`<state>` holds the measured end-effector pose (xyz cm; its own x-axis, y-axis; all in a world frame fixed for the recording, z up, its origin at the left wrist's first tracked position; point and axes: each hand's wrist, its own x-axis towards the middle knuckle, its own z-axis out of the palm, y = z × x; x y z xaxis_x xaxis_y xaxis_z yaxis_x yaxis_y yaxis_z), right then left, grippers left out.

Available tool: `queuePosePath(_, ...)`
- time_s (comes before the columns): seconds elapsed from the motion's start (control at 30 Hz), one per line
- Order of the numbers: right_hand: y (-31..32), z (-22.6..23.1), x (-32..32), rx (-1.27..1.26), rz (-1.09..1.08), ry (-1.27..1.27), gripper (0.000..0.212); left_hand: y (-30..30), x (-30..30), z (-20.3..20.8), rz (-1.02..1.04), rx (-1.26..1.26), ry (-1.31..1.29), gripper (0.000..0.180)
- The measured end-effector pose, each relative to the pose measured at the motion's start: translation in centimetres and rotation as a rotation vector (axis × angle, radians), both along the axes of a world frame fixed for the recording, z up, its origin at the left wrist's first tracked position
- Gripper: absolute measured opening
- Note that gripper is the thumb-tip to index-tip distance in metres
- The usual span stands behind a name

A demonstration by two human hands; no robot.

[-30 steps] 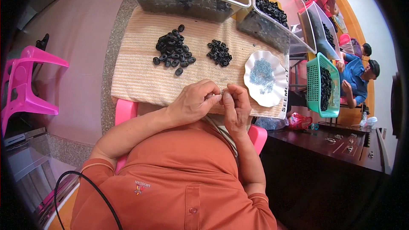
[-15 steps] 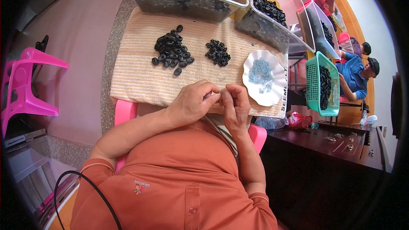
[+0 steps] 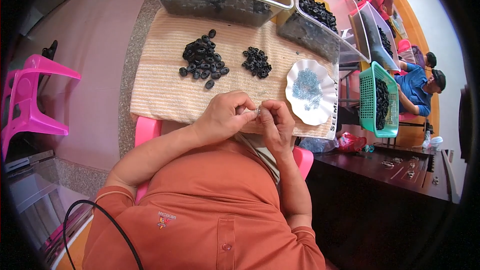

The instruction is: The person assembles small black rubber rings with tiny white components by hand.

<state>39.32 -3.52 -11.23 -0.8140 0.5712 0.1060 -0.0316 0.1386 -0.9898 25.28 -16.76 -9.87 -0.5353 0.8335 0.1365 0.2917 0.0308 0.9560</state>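
**Small pale piece (image 3: 258, 112) pinched at the meeting fingertips**

Clock-face taken about the piece, 12 pointing away from the person. The piece sits at the centre, above the near edge of the cloth-covered bench (image 3: 160, 90); too small to make out its kind. Left hand (image 3: 223, 115), at 9, and right hand (image 3: 278, 126), at 4: each grip pinches the piece between thumb and forefinger, tips touching.

Heap of larger black oval parts (image 3: 202, 57) at 10 to 11, one lying just apart on its near side. Smaller heap of black parts (image 3: 257, 62) at 12. White scalloped plate (image 3: 314, 117) at 2, bearing light-blue clear bits (image 3: 306, 87). Clear bins of black parts at 11 (image 3: 215, 7) and 1 (image 3: 312, 35). Green basket (image 3: 367, 100), also holding black parts, at 3.
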Motion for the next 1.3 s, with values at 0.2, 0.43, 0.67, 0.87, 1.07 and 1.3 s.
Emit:
queuePosePath(0.2, 0.6, 1.0, -0.3, 0.083, 0.098, 0.054, 0.013, 0.1, 0.1, -0.6, -0.036, 0.038, -0.034, 0.014)
queuePosePath(0.43, 0.5, 0.1, -0.4, 0.051, 0.068, 0.01, 0.014, 0.2, 0.1, -0.5, -0.026, -0.017, 0.041, 0.015)
queuePosePath(0.67, 0.6, 0.5, -0.3, 0.104, 0.115, 0.016, 0.015, -0.1, 0.4, -0.3, -0.013, 0.0, 0.231, 0.015)
queuePosePath(0.87, 0.4, 0.9, -0.2, 0.167, 0.058, -0.036, 0.011, -0.3, 0.4, -0.5, -0.019, 0.03, 0.338, 0.014)
queuePosePath(1.07, 0.5, 1.2, -0.4, 0.343, 0.016, -0.047, 0.011, -0.2, 0.2, 0.0, -0.004, 0.031, 0.321, 0.014)
queuePosePath(1.3, 1.1, 1.0, -0.3, 0.423, 0.034, -0.034, 0.013, 0.0, 0.4, 0.0, 0.025, 0.062, 0.228, 0.015)
